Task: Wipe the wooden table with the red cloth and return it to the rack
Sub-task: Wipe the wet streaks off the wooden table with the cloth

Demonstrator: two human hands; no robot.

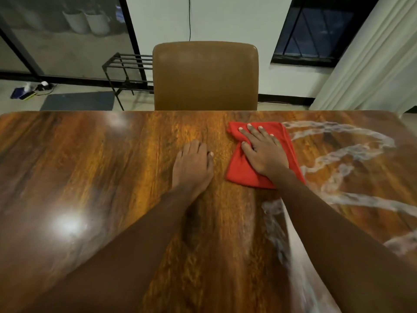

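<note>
Wooden table (112, 177): glossy brown top filling the lower view, far edge running straight across; pale smeared streaks (338, 154) loop over its right portion and down toward the near edge, while the left and centre show bare grain and lamp glare. Curtain (372, 64): pale, hanging at far right. Chair (205, 75): brown padded back, pushed in at the middle of the far edge. Rack (126, 66): black metal bars, standing on the floor beyond the table, behind and left of the chair, partly hidden by it. Red cloth (243, 170): folded into a rough rectangle, lying flat on the table right of centre and near the far edge; long axis near-to-far, leaning slightly right; the streaks begin at its right border. Right hand (262, 150): palm down on top of the cloth, fingers straight and spread, pressing it to the wood rather than gripping. Left hand (193, 163): just left of the cloth and apart from it, resting palm down on bare wood, fingers loosely bent, holding nothing. Judgement: wiping is under way and the rack step not yet begun; remaining streaks lie right of and nearer than the cloth, so strokes should run that way, the right hand being the nearer. The rack lies far-left of the cloth, beyond the table edge.
</note>
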